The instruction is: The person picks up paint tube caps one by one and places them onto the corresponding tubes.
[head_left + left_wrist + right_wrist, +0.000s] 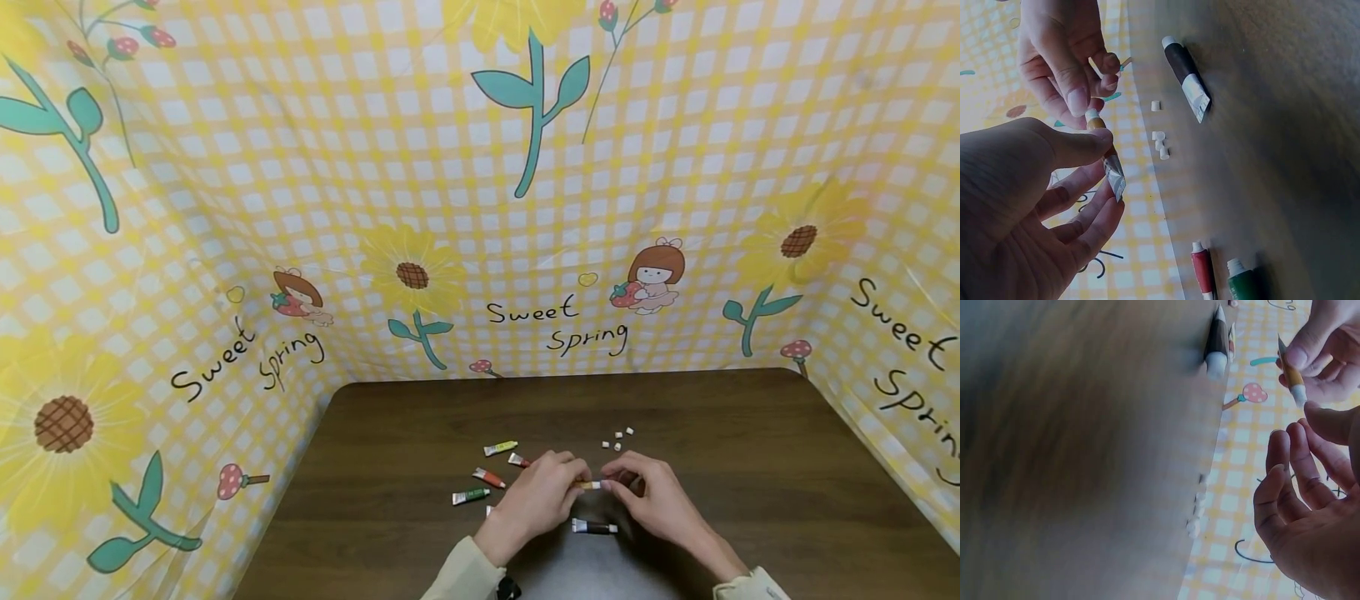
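My left hand (542, 492) pinches a small ochre paint tube (1112, 164) between thumb and fingers, off the tabletop. Its silver crimped end points back toward that palm. At the other end is a white cap (1298, 395), which the thumb and a fingertip of my right hand (654, 492) pinch. The remaining right fingers are loosely bent. A black paint tube (597, 527) lies on the table below both hands. Just beyond the right hand are several loose white caps (618, 435).
Left of the hands lie a yellow tube (500, 448), a red tube (518, 460), an orange tube (489, 477) and a green tube (471, 497). The left forearm partly covers another light-coloured piece. A checked, flowered cloth (480, 208) surrounds the dark wooden table (360, 500).
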Available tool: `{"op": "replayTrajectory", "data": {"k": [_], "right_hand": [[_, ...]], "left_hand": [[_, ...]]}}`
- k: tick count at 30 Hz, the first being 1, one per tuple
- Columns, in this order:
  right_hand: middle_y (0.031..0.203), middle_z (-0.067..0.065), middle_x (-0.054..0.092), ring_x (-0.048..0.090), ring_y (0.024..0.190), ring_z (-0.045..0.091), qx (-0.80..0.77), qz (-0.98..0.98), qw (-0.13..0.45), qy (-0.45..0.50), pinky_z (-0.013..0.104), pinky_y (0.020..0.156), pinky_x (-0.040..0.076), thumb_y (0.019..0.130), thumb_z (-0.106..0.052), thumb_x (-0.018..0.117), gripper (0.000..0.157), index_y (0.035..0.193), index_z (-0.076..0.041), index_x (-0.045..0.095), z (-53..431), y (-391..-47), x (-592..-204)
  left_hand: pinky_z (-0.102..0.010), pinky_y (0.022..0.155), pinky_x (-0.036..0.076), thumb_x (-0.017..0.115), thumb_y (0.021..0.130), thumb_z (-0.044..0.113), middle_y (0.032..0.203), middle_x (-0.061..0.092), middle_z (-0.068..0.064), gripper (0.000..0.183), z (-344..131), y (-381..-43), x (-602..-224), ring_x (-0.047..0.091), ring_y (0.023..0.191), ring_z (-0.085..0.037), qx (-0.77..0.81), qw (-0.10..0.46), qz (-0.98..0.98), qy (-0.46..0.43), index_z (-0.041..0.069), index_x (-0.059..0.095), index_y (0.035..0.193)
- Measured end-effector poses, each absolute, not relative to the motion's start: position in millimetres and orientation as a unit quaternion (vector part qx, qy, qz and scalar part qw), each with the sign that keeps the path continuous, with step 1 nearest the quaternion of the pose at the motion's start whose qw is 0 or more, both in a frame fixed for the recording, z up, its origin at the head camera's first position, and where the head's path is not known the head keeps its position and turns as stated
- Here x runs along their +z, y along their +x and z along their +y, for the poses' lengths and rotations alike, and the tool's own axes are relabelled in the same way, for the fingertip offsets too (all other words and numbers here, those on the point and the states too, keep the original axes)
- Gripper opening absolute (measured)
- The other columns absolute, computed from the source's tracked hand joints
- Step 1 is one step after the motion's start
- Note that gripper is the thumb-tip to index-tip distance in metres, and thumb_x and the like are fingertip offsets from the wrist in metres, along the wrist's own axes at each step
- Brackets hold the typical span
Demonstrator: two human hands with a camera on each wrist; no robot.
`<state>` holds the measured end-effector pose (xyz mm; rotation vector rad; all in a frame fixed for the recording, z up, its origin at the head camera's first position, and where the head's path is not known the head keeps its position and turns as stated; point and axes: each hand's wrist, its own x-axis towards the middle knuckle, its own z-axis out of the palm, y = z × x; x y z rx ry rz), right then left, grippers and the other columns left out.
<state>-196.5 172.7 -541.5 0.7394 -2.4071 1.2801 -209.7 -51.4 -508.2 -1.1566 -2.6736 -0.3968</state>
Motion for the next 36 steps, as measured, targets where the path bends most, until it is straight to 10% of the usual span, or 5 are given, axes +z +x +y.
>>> {"op": "replayTrajectory", "data": {"k": [36], "right_hand": [[0.090, -0.004, 0.074, 0.065, 0.074, 0.000, 0.416, -0.883, 0.123, 0.177, 0.025, 0.066, 0.055, 0.090, 0.001, 0.082, 0.012, 0.099, -0.004, 0.078, 201.8, -211.2, -541.7]], "left_hand": [[-0.021, 0.083, 0.052, 0.075, 0.102, 0.020, 0.101, 0.072, 0.006, 0.005, -39.3, -213.0, -524.3, 0.063, 0.088, -0.007, -0.138, 0.056, -0.907, -0.393, 0.019, 0.076, 0.106]]}}
